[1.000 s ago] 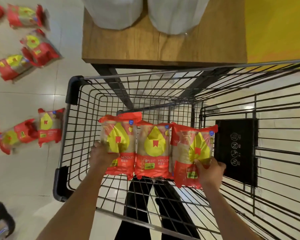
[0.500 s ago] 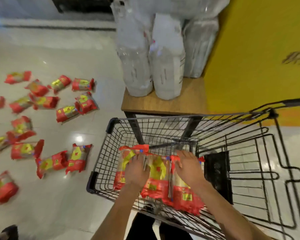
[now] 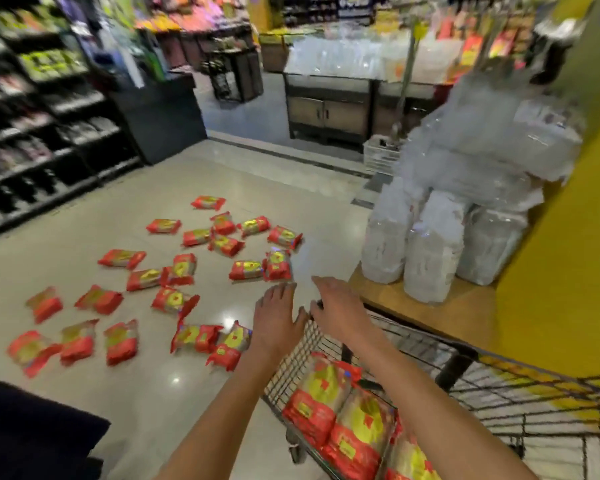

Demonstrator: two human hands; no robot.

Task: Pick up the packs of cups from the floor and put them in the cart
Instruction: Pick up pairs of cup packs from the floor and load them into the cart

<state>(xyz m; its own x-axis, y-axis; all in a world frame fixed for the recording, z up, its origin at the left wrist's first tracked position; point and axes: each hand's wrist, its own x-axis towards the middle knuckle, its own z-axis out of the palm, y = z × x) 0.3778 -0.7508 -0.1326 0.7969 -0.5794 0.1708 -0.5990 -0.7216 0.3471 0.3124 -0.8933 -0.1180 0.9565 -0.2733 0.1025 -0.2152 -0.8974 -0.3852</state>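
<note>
**Q:** Head view first: what surface and room?

**A:** Glossy pale tile floor (image 3: 84, 244) in a shop aisle. Dark shelves (image 3: 32, 109) of blurred goods line the left side, a yellow wall (image 3: 568, 289) stands at the right, and display stands sit further back.

**Q:** Any readable writing?

**A:** None. Motion blur smears the labels. The packs of cups (image 3: 174, 271) show only as red wrappers with yellow patches.

**Q:** Where are those packs?

**A:** About two dozen lie scattered across the floor, left of the cart (image 3: 499, 410). Three more stand side by side inside the wire cart, at its near left end.

**Q:** Other containers?

**A:** A wooden counter (image 3: 447, 306) beyond the cart carries tall clear-wrapped stacks of white cups (image 3: 430, 254).

**Q:** And the hands?

**A:** Both reach forward over the cart's front corner. The left hand (image 3: 274, 317) has its fingers spread flat, holding nothing. The right hand (image 3: 340, 310) is beside it, fingers extended, also holding nothing.
</note>
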